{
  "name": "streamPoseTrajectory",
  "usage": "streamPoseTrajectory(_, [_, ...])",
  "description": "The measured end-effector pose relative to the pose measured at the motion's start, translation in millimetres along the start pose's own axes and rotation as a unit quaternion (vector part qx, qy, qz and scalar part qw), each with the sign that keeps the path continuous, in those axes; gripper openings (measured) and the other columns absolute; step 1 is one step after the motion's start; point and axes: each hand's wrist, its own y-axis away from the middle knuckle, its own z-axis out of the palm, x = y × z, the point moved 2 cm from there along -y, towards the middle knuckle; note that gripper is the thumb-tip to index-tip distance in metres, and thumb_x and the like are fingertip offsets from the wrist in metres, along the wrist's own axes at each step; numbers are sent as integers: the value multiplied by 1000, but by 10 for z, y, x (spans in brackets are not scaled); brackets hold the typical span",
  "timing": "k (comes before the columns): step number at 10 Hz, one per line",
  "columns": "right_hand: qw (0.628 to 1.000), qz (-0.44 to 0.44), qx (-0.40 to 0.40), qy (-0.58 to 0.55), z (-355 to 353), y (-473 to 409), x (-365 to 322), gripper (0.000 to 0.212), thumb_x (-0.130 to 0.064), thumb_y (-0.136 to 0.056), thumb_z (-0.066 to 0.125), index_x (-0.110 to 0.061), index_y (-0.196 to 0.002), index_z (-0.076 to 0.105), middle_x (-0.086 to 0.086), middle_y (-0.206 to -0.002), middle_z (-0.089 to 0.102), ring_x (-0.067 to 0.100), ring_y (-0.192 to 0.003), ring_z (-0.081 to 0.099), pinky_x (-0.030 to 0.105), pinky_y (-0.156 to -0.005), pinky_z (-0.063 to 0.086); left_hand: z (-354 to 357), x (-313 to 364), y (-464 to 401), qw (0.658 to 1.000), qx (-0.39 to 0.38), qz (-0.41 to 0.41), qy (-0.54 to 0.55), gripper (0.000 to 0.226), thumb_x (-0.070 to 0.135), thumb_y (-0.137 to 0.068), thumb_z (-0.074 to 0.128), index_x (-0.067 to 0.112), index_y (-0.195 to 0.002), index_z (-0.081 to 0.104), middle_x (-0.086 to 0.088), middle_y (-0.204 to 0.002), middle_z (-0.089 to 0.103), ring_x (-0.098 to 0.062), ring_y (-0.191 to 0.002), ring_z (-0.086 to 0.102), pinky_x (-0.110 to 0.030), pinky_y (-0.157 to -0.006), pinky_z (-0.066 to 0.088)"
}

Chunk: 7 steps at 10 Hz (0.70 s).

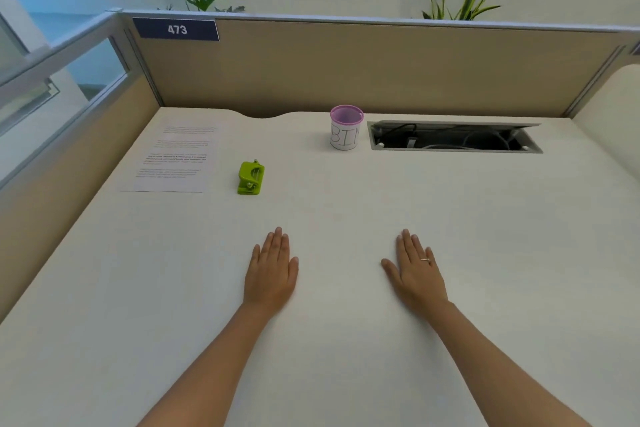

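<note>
At the far left, flat on the smooth white desk (346, 340): a sheet of paper (173, 159) with printed lines, thin and square-cornered. Just right of it, not touching: a small green hole punch (251, 178), shiny plastic, blocky, long side running near to far, a little metal knob at the far end. Nearer, well apart from the punch: the left hand (272, 270), palm down on the desk, fingers straight and close together, holding nothing. Far back, near the middle: a round cup (345, 128), standing up, pink rim, white paper wrap with "BIN" written on it. Near again: the right hand (415, 270), flat on the desk too, fingers straight, nothing in it, a thin ring (425, 259) on one finger. Far right: a long open slot (453, 137) in the desk, dark wires inside.
</note>
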Motion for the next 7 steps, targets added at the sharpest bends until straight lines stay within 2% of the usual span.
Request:
streamPoseTrajectory(5, [1000,-8,-9,-7,26,126,70,73,-54,-97,17,-10,-151,-3,3,-161,-7,16,-148,-6,36,-119,-4,-35,63,121,1000,6,6,5,59,32,-100,26,7,-150,9,-9,-160,3,-22,-148,5,-39,-119,2])
streamPoseTrajectory(6, [999,-18,23,16,-47,120,103,79,-60,-92,9,-9,-150,-4,1,-156,-17,18,-148,-6,38,-120,-2,-147,128,61,998,47,30,-11,64,39,-94,13,6,-150,10,-9,-159,5,-25,-147,8,-38,-117,2])
streamPoseTrajectory(7, [996,-24,84,23,-160,94,123,85,-65,-85,-9,-9,-149,-9,0,-155,-17,16,-146,-11,38,-119,-3,-288,214,-33,995,95,30,-4,68,40,-91,12,3,-148,13,-13,-158,8,-28,-146,11,-42,-117,7])
